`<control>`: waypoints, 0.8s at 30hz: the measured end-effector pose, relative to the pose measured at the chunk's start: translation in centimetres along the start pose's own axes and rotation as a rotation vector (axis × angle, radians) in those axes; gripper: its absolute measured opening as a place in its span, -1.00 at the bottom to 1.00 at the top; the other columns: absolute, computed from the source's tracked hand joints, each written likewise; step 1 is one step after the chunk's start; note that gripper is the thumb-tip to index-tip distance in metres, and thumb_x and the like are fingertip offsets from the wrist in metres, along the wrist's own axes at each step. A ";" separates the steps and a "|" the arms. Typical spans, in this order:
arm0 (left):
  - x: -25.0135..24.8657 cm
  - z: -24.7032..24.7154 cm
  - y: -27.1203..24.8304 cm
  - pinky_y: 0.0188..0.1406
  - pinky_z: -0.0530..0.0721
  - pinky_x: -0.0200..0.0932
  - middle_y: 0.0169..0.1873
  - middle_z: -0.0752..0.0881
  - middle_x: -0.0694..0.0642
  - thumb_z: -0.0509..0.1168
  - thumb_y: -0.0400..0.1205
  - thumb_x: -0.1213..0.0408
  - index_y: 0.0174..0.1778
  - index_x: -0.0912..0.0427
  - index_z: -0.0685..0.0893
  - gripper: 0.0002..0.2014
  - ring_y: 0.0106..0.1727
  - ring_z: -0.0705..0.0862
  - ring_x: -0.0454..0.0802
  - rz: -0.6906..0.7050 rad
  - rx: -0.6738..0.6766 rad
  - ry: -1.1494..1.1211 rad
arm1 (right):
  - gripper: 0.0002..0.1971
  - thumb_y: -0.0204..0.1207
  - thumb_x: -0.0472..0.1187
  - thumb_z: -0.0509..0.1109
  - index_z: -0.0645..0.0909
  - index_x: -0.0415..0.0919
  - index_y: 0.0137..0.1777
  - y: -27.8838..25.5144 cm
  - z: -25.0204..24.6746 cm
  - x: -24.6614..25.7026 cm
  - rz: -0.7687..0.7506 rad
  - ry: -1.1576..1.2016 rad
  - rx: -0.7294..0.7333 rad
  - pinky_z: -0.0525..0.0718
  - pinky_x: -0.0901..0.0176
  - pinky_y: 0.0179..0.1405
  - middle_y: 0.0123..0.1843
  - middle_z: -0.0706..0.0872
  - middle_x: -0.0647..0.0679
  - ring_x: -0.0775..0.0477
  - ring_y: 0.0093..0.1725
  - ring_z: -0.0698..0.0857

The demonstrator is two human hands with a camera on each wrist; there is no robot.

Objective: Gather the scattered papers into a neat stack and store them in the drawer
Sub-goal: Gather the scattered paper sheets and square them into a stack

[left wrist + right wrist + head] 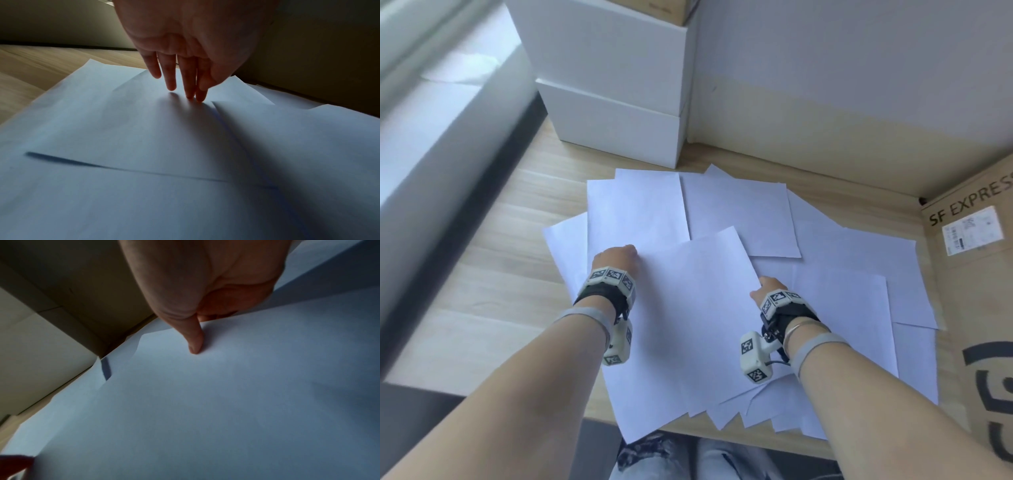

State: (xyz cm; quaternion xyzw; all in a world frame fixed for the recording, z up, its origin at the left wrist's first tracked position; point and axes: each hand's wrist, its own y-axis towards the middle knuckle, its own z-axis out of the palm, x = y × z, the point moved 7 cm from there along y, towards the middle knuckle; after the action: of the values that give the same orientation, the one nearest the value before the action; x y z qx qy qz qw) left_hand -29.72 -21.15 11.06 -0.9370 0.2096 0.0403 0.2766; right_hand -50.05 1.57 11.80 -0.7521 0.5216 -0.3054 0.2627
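Wooden desk (493, 219) carries white papers (839, 260) fanned loose, overlapping. Top sheet (688, 308) lies between hands. Left hand (185, 40): straight fingers (171, 78) touching paper. Right hand (205, 280): thumb (195, 340) over sheet edge, pinching it.

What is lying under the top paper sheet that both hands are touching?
Under the top sheet lie more white sheets, fanned out on the wooden desk. Whatever lies under its middle is covered.

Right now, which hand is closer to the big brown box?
Right. The right hand grips a sheet's edge nearer the brown box; the left hand rests on the papers far across.
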 end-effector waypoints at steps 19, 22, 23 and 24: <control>-2.5 1.2 0.2 0.26 0.51 0.02 0.47 0.46 0.19 0.05 0.64 0.28 0.61 -0.14 0.16 -0.41 0.34 0.55 0.25 -0.058 -0.096 -0.359 | -0.55 0.54 -0.12 0.31 0.50 -0.24 0.41 1.4 1.4 2.9 -0.103 0.173 0.052 0.54 0.10 0.27 0.37 0.63 -0.15 -0.20 0.33 0.61; -2.2 0.8 0.1 0.23 0.52 -0.01 0.46 0.46 0.19 0.05 0.64 0.31 0.60 -0.11 0.20 -0.43 0.34 0.56 0.22 -0.033 -0.138 -0.451 | -0.47 0.53 -0.11 0.34 0.43 -0.21 0.49 1.3 1.8 3.1 -0.118 0.167 0.066 0.52 0.07 0.39 0.47 0.56 -0.13 -0.19 0.42 0.56; -1.7 0.7 0.2 0.28 0.50 -0.01 0.50 0.42 0.17 0.06 0.64 0.33 0.60 -0.09 0.21 -0.43 0.39 0.54 0.20 -0.042 -0.159 -0.476 | -0.45 0.54 -0.12 0.34 0.38 -0.20 0.53 1.3 1.7 3.0 -0.129 0.165 0.060 0.50 0.05 0.44 0.51 0.51 -0.13 -0.18 0.46 0.53; -0.9 0.6 0.2 0.35 0.46 0.00 0.55 0.37 0.15 0.07 0.63 0.34 0.60 -0.07 0.22 -0.43 0.46 0.48 0.18 -0.063 -0.180 -0.482 | -0.43 0.56 -0.14 0.34 0.34 -0.19 0.56 1.3 1.6 2.9 -0.134 0.157 0.052 0.46 0.05 0.47 0.55 0.46 -0.12 -0.18 0.50 0.49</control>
State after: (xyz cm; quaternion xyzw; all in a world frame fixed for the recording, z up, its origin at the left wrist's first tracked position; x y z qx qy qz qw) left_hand -30.56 -20.64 10.57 -0.9272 0.1039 0.2723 0.2353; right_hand -48.92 -1.50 10.36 -0.7521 0.4809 -0.3935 0.2195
